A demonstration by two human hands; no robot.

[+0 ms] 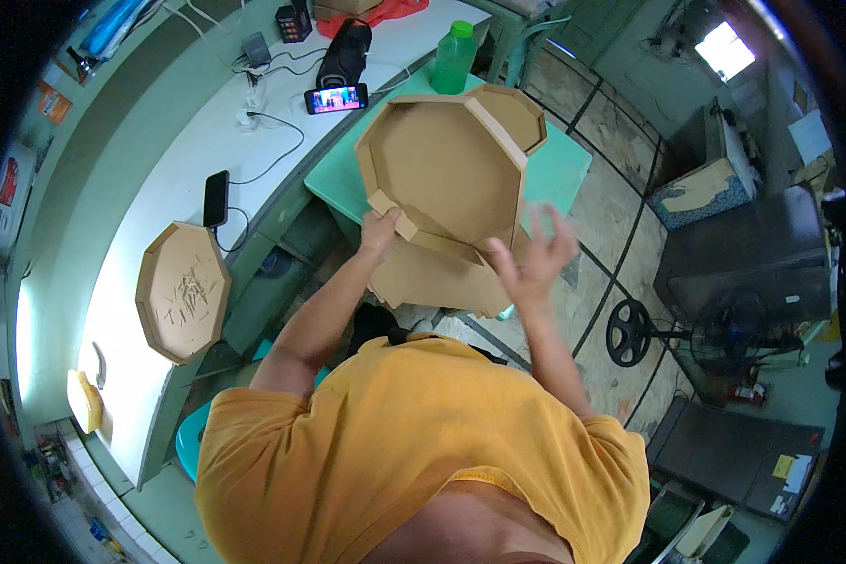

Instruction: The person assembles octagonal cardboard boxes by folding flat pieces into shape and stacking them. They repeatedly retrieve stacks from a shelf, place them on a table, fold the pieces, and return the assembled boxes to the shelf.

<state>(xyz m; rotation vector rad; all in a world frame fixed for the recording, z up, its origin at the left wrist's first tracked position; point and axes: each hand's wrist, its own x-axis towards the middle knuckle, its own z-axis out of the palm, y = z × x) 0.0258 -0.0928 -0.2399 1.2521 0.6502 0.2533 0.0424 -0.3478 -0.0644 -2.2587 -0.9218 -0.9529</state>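
An octagonal brown cardboard box (442, 169) with raised walls sits on a small green table (559, 179) in front of me. Its large flat flap (432, 279) extends toward my body. At the box's near left corner, my left hand (379, 233) pinches the wall beside a small folded tab (406, 224). My right hand (534, 252) is just off the near right corner, fingers spread and slightly blurred, with nothing in it. Behind the box, partly covered by it, lies another octagonal cardboard piece (522, 115).
A green bottle (453, 58) stands at the table's back. On the white counter to the left are an octagonal tray (157, 324) with cardboard scraps, a dark phone (216, 199), a lit phone (336, 99) and cables. A fan (728, 329) stands right.
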